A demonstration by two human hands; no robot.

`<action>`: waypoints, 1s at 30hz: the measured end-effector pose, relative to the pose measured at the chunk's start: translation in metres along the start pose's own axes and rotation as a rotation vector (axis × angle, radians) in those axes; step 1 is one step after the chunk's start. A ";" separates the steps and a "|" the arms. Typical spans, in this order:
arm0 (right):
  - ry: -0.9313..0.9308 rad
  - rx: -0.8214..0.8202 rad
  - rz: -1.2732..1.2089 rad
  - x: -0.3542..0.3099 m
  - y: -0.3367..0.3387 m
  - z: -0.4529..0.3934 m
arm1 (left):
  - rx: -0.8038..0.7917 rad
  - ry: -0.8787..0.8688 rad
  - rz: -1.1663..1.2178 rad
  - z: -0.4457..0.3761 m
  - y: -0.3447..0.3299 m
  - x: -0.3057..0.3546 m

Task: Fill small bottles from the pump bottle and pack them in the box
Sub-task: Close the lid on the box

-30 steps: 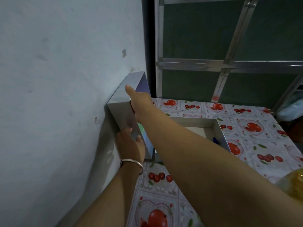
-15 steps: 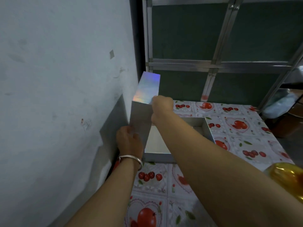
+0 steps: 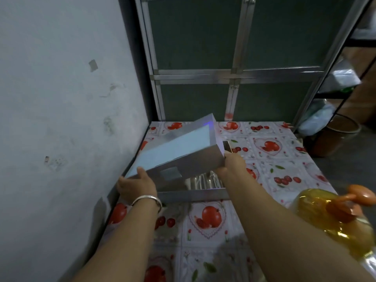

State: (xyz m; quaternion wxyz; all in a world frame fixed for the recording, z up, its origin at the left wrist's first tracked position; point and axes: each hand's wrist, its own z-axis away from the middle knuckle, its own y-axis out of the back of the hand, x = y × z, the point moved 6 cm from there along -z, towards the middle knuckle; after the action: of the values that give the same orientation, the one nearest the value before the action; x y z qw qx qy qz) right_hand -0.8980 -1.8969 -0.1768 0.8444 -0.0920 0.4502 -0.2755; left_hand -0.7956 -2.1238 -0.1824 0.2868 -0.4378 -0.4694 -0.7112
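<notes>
Left hand: my left hand grips the near-left corner of the silver box lid, thumb on top, fingers curled beneath.
Right hand: my right hand pinches the lid's right end; fingertips hidden behind the lid wall.
Lid: held tilted, far end raised, its hollow pale-blue inside facing up; airborne between my hands.
Box: the open silver box lies directly below my hands on the fruit-print tablecloth.
Small bottles: clear shapes, possibly the small bottles, show inside the box under my right wrist; count unreadable.
Pump bottle: the yellow pump bottle, orange pump, stands right of my right forearm, blurred.
Wrist: a silver bangle on my left wrist.
</notes>
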 end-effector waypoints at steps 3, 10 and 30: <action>-0.049 -0.040 -0.058 0.007 0.012 -0.020 | -0.022 0.087 0.088 -0.008 -0.012 -0.012; -0.039 -0.077 -0.031 0.009 0.031 -0.032 | -0.071 0.214 0.270 -0.022 -0.029 -0.022; 0.064 0.111 0.309 -0.006 0.071 -0.034 | -0.080 0.119 0.419 0.028 -0.030 -0.022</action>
State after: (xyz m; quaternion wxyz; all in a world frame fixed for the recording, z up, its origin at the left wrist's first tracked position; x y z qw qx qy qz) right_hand -0.9015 -1.8314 -0.2208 0.8657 0.0340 0.4698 -0.1695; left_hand -0.8002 -2.0862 -0.2094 0.4377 -0.4942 -0.3219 -0.6787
